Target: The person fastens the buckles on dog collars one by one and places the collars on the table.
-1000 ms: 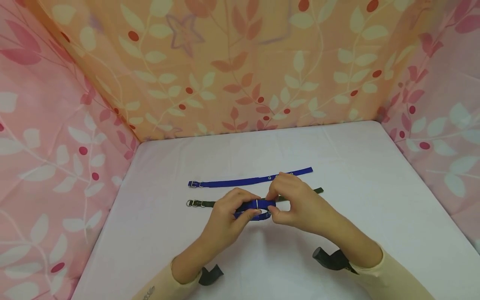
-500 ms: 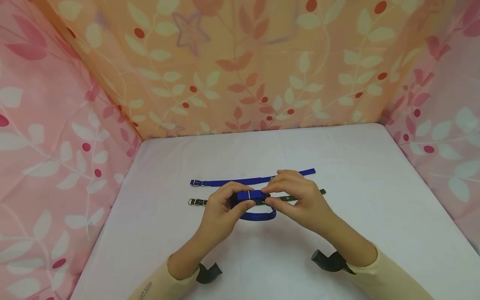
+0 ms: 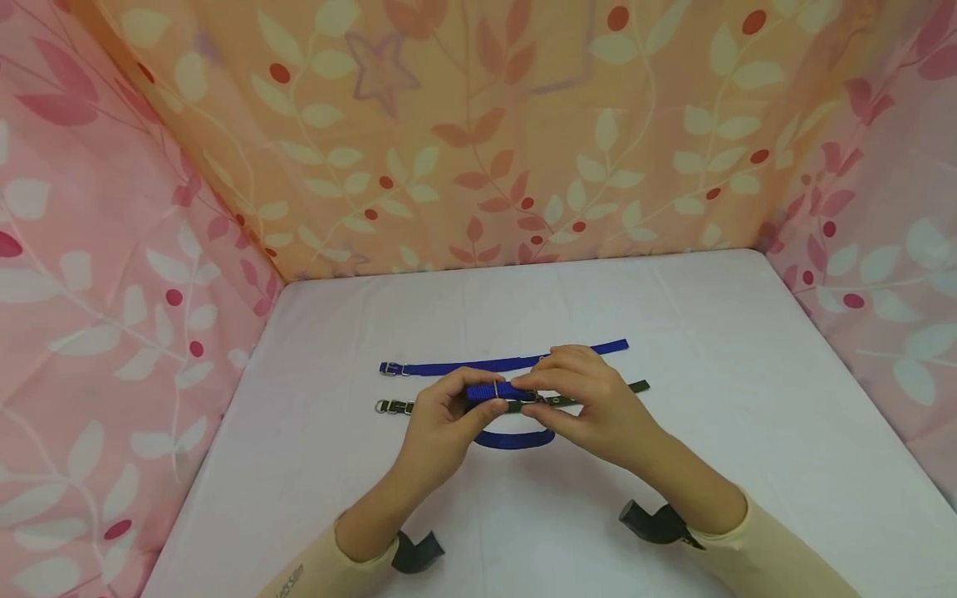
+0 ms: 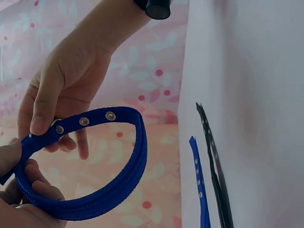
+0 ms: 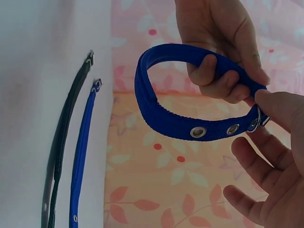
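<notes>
Both hands hold a blue webbing collar (image 3: pixel 516 440), bent into a loop with metal eyelets along the strap. My left hand (image 3: pixel 441 415) pinches the overlapped strap between thumb and forefinger, beside a thin metal bar. On the other side, my right hand (image 3: pixel 598 399) pinches the strap at its metal ring and buckle end. The right wrist view shows the ring (image 5: pixel 256 118) right at the right thumb, with the left fingers curled around the band. In the left wrist view the collar loop (image 4: pixel 137 156) stands wide, its eyelets facing the camera.
Behind the hands, a second blue collar (image 3: pixel 441 368) lies stretched out on the white table (image 3: pixel 336 332). A dark green collar (image 3: pixel 392 407) lies parallel to it, nearer and partly hidden by the hands. Floral cloth walls (image 3: pixel 463 166) stand at the back and both sides.
Both hands have shifted slightly left and up with the collar. Its loop now hangs lower and farther from the fingers, and the right fingers sit by the ring.
</notes>
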Available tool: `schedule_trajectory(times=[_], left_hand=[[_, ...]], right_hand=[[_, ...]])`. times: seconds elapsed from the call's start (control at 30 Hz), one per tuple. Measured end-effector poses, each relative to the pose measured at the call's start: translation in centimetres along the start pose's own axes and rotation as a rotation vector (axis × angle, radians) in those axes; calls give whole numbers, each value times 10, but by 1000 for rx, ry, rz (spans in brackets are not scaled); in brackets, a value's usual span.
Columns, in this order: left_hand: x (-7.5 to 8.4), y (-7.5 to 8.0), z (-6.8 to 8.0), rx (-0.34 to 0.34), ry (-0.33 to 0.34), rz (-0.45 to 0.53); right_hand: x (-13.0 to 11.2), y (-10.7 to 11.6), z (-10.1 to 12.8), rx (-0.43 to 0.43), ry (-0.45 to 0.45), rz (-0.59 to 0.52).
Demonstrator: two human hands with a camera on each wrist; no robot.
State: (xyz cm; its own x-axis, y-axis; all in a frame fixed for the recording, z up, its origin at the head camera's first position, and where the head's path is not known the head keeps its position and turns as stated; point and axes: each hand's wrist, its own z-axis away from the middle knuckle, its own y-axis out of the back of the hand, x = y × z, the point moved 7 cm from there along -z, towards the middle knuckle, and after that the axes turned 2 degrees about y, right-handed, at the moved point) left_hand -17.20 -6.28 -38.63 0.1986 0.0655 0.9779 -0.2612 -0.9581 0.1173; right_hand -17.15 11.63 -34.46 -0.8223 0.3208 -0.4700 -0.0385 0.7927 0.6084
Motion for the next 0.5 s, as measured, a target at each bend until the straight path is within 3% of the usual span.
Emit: schedule_trajectory(times=[0.33,0.5], left_hand=[[-5,2,-3,-38,68,7],[-3,4,-5,-83,92,122]], right_hand=[[1,2,1,37,28,48],[3,6,1,95,0,40]])
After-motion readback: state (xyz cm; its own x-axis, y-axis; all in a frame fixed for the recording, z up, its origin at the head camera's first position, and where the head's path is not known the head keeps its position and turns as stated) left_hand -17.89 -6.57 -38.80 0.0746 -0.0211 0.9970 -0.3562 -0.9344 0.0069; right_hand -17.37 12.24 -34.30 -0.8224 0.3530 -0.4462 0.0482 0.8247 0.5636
